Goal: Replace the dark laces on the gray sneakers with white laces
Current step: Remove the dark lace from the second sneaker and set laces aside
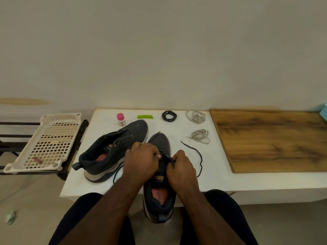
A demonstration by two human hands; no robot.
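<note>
- One white table fills mid-frame.
- Two gray sneakers: one unlaced, left of centre; one at centre.
- Two hands, left and right, each pinch its dark lace.
- Two white lace bundles, upper right; one coiled dark lace beside them.

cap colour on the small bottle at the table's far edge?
Pink cap on the small clear bottle, seen best in the head view.

Eyelets of near sneaker hidden under both hands; teal object cut by right edge; bottle label unreadable.
</note>
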